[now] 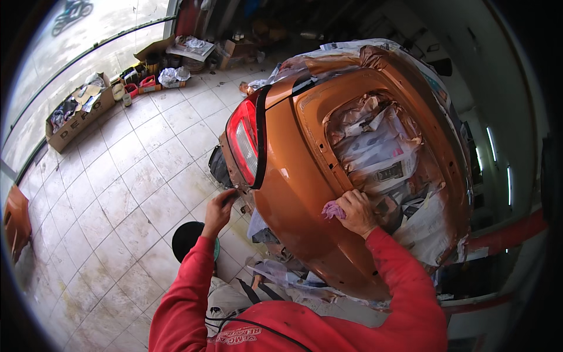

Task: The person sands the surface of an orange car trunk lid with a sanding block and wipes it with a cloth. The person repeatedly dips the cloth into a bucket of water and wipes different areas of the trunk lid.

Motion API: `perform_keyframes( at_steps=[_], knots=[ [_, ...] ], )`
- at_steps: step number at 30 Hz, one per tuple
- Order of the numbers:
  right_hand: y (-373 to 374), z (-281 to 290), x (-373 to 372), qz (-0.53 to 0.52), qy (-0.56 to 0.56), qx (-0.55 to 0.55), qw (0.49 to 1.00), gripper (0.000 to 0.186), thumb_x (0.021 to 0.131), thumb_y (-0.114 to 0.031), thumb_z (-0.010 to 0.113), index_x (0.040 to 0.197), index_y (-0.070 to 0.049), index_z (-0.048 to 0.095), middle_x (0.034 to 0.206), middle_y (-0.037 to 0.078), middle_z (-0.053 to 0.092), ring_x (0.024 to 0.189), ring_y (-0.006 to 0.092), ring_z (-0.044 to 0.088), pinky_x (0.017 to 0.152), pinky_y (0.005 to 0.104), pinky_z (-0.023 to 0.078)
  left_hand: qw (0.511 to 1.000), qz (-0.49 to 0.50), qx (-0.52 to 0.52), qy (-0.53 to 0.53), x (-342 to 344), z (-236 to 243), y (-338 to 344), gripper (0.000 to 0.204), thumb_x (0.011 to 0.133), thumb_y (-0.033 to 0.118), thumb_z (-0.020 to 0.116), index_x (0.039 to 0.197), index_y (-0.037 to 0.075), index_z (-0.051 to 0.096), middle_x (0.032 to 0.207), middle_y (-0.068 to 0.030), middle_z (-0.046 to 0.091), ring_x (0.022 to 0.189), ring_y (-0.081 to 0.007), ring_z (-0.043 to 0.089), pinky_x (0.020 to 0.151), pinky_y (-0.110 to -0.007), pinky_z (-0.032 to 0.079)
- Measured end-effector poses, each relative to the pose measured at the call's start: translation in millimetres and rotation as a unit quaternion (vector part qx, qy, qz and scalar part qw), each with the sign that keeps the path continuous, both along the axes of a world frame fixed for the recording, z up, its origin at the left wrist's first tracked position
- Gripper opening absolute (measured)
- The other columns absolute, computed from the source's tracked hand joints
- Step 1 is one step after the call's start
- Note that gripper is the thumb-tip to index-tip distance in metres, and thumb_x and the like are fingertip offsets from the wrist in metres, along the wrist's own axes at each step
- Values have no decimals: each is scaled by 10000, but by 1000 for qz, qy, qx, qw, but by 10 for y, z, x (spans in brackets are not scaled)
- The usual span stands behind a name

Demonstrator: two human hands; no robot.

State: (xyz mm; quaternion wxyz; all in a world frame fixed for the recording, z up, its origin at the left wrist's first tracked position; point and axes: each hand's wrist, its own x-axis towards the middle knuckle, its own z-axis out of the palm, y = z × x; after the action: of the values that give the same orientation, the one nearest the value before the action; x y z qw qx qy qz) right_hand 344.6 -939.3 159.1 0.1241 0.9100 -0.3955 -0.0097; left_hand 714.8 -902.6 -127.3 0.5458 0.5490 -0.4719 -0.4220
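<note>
An orange car body (pixel 293 202) fills the middle and right, its rear panel curving beneath me. Its red and clear tail light (pixel 245 141) sits at the left corner with a black rim. My left hand (pixel 218 212) is just below that light, at the body's lower edge; its fingers are bent together, and what they pinch, if anything, is too small to make out. Bunched in my right hand (pixel 356 212) is a pink cloth (pixel 332 210). That hand rests on the body beside a large opening masked with paper and plastic sheeting (pixel 378 158).
A black round container (pixel 186 239) stands by my left forearm. Along the window lie a cardboard box of rags (pixel 82 114), bottles and a white bundle (pixel 174 76). Loose plastic sheeting (pixel 281 273) hangs under the car. An orange panel (pixel 16 220) stands at far left on the tiles.
</note>
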Motion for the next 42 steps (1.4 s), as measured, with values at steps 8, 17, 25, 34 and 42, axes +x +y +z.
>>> perform_keyframes(
  at_steps=[8, 17, 25, 34, 42],
  knots=[
    [-817, -79, 299, 81, -168, -30, 982, 327, 729, -73, 865, 1012, -109, 705, 1030, 76, 674, 1025, 324, 667, 900, 462, 542, 949, 107, -187, -228, -762, 1289, -1786, 586, 1080, 343, 587, 1550, 6, 490, 1477, -252, 606, 1411, -378, 559, 1101, -444, 509],
    [-984, -284, -184, 61, -359, 12, 931, 314, 766, -70, 839, 1039, -98, 686, 1014, 125, 667, 982, 377, 670, 868, 477, 550, 911, -86, -259, -311, -2490, 961, -100, 923, 1018, 599, 599, 1624, -56, 361, 1693, -239, 384, 1601, -375, 333, 1315, -516, 244],
    [-1024, -399, 156, 63, -347, -20, 935, 303, 807, -191, 846, 1010, -80, 651, 1003, 148, 637, 982, 368, 650, 887, 473, 546, 935, 165, -98, -299, -1445, 1375, -1454, 844, 1091, 522, 488, 1667, -51, 262, 1699, -304, 334, 1596, -408, 316, 1287, -419, 296],
    [-1086, -420, -79, 29, -359, 1, 933, 338, 793, -159, 850, 1045, -82, 638, 1024, 164, 634, 1013, 396, 646, 904, 488, 544, 913, -73, -195, -351, -2491, 1119, -21, 1004, 1011, 677, 562, 1680, -14, 272, 1721, -254, 330, 1621, -377, 292, 1293, -490, 281],
    [-1088, -481, 24, 31, -344, -24, 938, 299, 812, -125, 835, 1040, -90, 644, 1006, 149, 660, 976, 397, 673, 849, 493, 555, 940, 104, -146, -290, -2042, 1233, -934, 866, 1086, 532, 518, 1666, -56, 260, 1711, -283, 322, 1621, -374, 277, 1307, -461, 256]
  ],
)
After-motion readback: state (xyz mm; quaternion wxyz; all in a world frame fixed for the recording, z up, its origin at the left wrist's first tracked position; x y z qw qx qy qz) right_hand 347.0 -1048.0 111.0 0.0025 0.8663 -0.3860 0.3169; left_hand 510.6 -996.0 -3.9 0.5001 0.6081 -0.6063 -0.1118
